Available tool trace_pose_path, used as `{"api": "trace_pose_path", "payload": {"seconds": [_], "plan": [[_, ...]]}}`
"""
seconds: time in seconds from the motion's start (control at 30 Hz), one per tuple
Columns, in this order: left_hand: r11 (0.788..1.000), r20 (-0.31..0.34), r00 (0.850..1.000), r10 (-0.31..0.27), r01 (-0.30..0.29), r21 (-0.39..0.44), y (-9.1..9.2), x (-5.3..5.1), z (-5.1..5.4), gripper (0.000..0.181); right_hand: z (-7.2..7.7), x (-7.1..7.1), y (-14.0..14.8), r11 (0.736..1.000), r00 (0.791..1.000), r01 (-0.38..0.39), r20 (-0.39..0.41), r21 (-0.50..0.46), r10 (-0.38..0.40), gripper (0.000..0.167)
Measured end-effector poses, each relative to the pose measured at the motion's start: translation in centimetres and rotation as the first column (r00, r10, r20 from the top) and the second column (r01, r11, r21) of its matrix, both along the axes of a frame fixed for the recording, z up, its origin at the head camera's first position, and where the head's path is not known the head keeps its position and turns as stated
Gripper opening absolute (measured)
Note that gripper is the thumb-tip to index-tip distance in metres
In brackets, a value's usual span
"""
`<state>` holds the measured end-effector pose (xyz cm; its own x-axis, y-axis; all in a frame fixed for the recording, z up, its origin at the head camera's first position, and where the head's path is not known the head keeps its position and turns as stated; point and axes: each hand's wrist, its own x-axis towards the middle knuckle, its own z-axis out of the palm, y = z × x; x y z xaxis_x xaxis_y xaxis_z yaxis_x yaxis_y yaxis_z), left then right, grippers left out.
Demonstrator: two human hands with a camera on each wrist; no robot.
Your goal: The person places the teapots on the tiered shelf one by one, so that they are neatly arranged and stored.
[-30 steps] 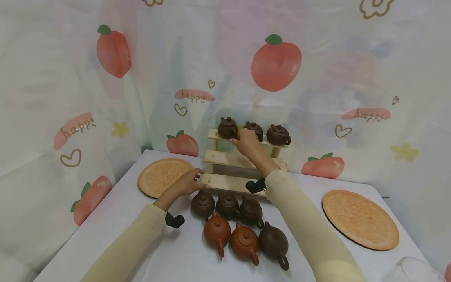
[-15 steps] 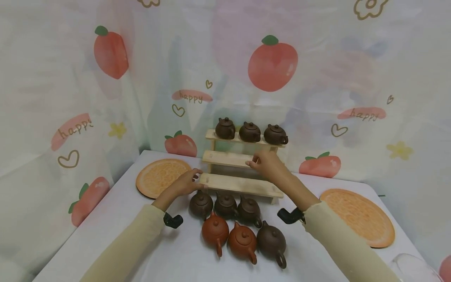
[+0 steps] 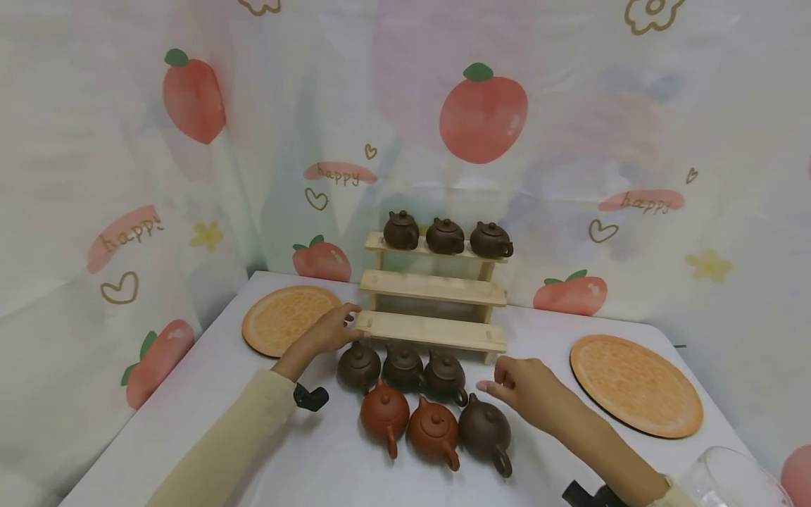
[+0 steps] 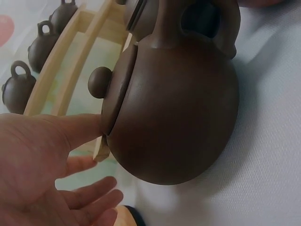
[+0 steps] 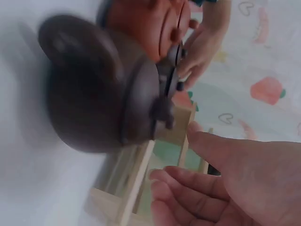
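Note:
A three-tier wooden rack (image 3: pixel 431 331) holds three dark teapots (image 3: pixel 445 236) on its top tier. My left hand (image 3: pixel 331 329) touches the left end of the lowest tier, fingers spread, beside a dark teapot (image 4: pixel 174 108) in the left wrist view. In front of the rack stand several dark teapots (image 3: pixel 403 367) and two orange-red ones (image 3: pixel 385 414). My right hand (image 3: pixel 532 393) hangs empty just right of the front-right dark teapot (image 3: pixel 484 428); the right wrist view shows its fingers (image 5: pixel 188 193) loosely bent, apart from that teapot.
An orange round mat (image 3: pixel 288 320) lies at the left of the white-covered table, another (image 3: pixel 636 386) at the right. A clear glass vessel (image 3: pixel 735 479) stands at the front right corner. A printed curtain (image 3: pixel 538 162) hangs behind.
My right hand has left the middle teapot on the top tier and come down toward me, to the right of the front teapots. The left hand stays at the rack. The view has shifted slightly.

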<state>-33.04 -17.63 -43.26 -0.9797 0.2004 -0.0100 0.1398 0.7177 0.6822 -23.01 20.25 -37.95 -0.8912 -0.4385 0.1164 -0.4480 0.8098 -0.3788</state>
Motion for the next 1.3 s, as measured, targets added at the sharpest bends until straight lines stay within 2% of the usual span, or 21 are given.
{"api": "trace_pose_path", "payload": {"seconds": [0.1, 0.2, 0.3, 0.4, 0.57, 0.83, 1.1, 1.17, 1.3], "plan": [[1.0, 0.005, 1.0, 0.001, -0.001, -0.006, 0.2, -0.1, 0.0, 0.065, -1.2, 2.0, 0.9, 1.0, 0.997, 0.03, 0.066, -0.005, -0.029, 0.038], [1.0, 0.002, 1.0, 0.003, -0.003, -0.01, 0.2, -0.1, 0.0, 0.065, -2.1, 3.7, 1.4, 0.995, 0.985, 0.102, 0.139, 0.023, -0.104, 0.042], [1.0, 0.004, 1.0, 0.001, -0.001, -0.012, 0.1, 0.0, 0.1, 0.066, -2.9, 4.9, 1.7, 0.985, 0.967, 0.162, 0.19, 0.064, -0.171, 0.048], [1.0, 0.01, 1.0, 0.007, -0.007, -0.012, 0.0, 0.1, 0.1, 0.066, -3.9, 5.6, 1.8, 0.985, 0.96, 0.152, 0.226, 0.08, -0.167, 0.049], [1.0, 0.016, 1.0, 0.006, -0.006, -0.018, 0.1, 0.2, 0.2, 0.065, -4.9, 6.0, 2.3, 0.994, 0.96, 0.102, 0.258, 0.029, -0.106, 0.042], [1.0, 0.022, 1.0, 0.01, -0.01, -0.008, 0.3, 0.4, 0.3, 0.065, -5.8, 6.0, 3.5, 1.0, 0.966, 0.012, 0.257, -0.015, -0.008, 0.031], [1.0, 0.032, 0.999, 0.012, -0.012, -0.005, 0.4, 0.4, 0.2, 0.065, -7.7, 6.4, 3.2, 0.996, 0.957, 0.075, 0.276, 0.058, -0.088, 0.03], [1.0, 0.036, 0.999, 0.016, -0.016, 0.001, 0.4, 0.5, 0.2, 0.066, -7.6, 6.6, 3.3, 0.995, 0.955, 0.085, 0.282, 0.051, -0.096, 0.028], [1.0, 0.038, 0.999, 0.018, -0.018, 0.005, 0.2, 0.5, 0.3, 0.066, -7.2, 6.8, 3.7, 0.996, 0.962, 0.08, 0.26, 0.03, -0.085, 0.023]]}}
